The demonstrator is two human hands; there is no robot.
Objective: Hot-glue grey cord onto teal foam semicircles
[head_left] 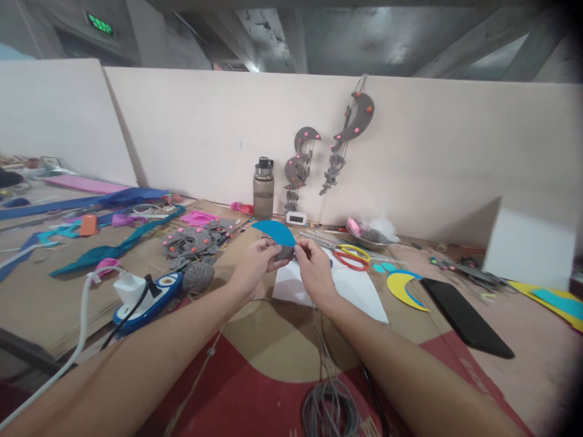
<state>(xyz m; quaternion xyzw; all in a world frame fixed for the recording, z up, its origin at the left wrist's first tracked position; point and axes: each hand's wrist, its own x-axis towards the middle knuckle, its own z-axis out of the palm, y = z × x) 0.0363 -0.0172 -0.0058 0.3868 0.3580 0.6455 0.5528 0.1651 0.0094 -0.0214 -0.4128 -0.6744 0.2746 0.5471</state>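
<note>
In front of me I hold up a curved blue felt piece (277, 232) with a grey part at its lower edge. My left hand (255, 261) is closed on its lower left side, thumb over the grey part. My right hand (314, 267) pinches the lower right corner; its fingertips hide part of the edge. Beneath the hands lies a white sheet of paper (359, 297). Scissors with red and yellow handles (353, 260) are just beyond my right hand. Farther right rests a yellow crescent (403, 288) with a blue one under it.
A black phone (467, 315) lies at right. To the left are a blue-and-white power strip (150, 303), a grey yarn ball (198, 276) and grey felt pieces (195, 240). A bottle (263, 191) stands behind. Grey crescent ornaments (362, 115) hang on the partition. Coiled grey cord (330, 409) lies nearest me.
</note>
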